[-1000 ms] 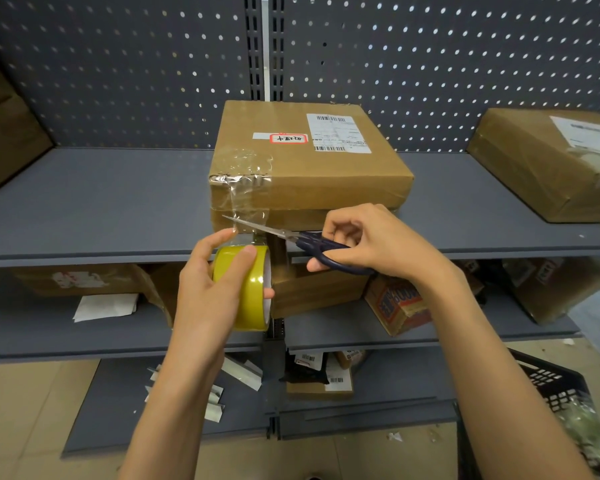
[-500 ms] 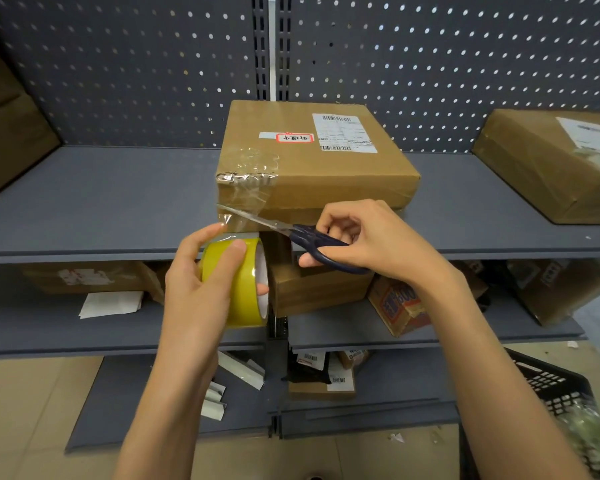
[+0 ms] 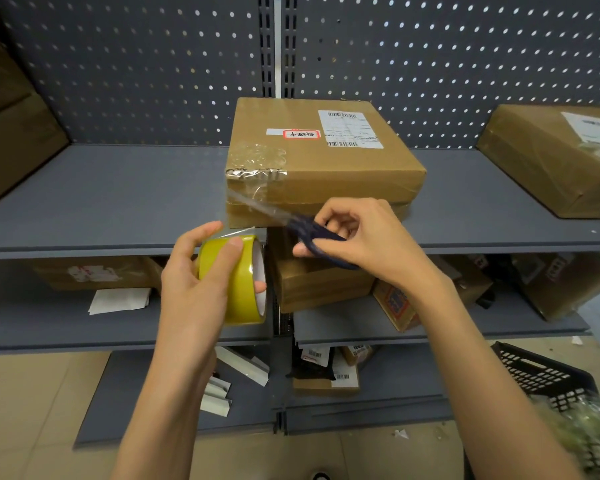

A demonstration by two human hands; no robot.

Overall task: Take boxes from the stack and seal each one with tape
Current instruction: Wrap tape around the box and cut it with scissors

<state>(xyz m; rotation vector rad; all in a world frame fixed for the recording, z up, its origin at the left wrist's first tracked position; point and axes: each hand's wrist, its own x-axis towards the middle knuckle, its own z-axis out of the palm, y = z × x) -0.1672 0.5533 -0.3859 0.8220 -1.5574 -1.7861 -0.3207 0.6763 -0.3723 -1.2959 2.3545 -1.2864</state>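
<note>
The cardboard box [image 3: 323, 161] sits flat on the upper shelf [image 3: 118, 199], right at the front edge, its broad labelled face up and its near side facing the camera. Its long axis runs left to right along the shelf. Crinkled clear tape [image 3: 255, 164] wraps over its near left corner. The yellow tape roll [image 3: 234, 278] stands on edge just below and in front of that corner, its open core facing right, a loose clear tab lifting off the top of it.

The scissors [image 3: 305, 230] lie on a slant, blades pointing up and left toward the taped corner, dark handles down and right; the blades are blurred here.

Compared with half a second ago, the scissors have swung nearer the box front and the blades look closed or nearly so, where they were spread before. The strip that stretched from box to roll no longer reads as taut; the roll now carries its own free end and sits a touch lower and left of the box.

The left hand [image 3: 194, 282] grips the roll: fingers curled over the yellow outer band, thumb lifted up beside it, one fingertip showing at the core on the right. The right hand [image 3: 364, 237] is curled round the scissor handles, fingers through or around the loops, knuckles just in front of the box's lower edge.
</note>
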